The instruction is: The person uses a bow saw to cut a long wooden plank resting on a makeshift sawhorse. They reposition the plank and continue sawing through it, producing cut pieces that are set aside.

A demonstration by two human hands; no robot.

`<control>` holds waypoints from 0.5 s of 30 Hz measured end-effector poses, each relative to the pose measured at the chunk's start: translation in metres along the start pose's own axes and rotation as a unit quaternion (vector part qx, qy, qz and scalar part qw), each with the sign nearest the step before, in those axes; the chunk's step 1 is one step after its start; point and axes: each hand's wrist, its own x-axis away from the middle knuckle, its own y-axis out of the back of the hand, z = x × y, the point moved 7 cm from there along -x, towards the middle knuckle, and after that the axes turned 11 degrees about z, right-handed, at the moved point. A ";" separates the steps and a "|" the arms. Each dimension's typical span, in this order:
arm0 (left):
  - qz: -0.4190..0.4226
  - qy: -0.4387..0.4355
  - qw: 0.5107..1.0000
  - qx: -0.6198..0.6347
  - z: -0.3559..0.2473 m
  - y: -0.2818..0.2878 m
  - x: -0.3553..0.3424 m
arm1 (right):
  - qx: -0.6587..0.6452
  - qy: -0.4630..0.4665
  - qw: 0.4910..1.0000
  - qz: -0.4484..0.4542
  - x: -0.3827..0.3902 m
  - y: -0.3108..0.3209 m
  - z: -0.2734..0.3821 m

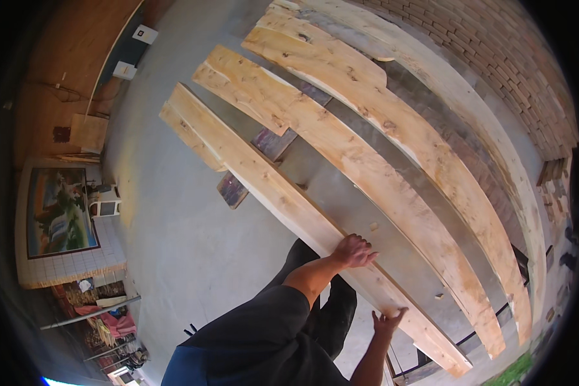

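The leftmost plank (pixel 296 207) crosses the dark support (pixel 231 191) near its left end; a sideways pull could slide it off. The left hand (pixel 354 251) clenches the plank's far edge; the right hand (pixel 388 321), fingers parted, touches it (whether gripping, I cannot tell).

Soft, moderate light — blue-white glare at lower left, planks (pixel 373 167) fisheye-bowed, corners black.

Four long planks (pixel 299 209) are counted; two bare hands (pixel 354 251) are seen; one framed painting (pixel 63 210) is shown; two white panels (pixel 125 71) are noted.
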 end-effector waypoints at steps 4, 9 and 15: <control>0.014 -0.003 1.000 0.003 0.000 0.009 -0.002 | -0.020 -0.027 0.997 0.065 0.018 -0.078 -0.051; 0.016 0.004 1.000 0.015 0.003 0.014 -0.002 | -0.114 -0.017 0.973 0.200 0.027 -0.160 -0.096; 0.059 0.005 0.998 0.014 0.001 0.019 -0.005 | -0.216 0.019 0.953 0.212 0.037 -0.188 -0.099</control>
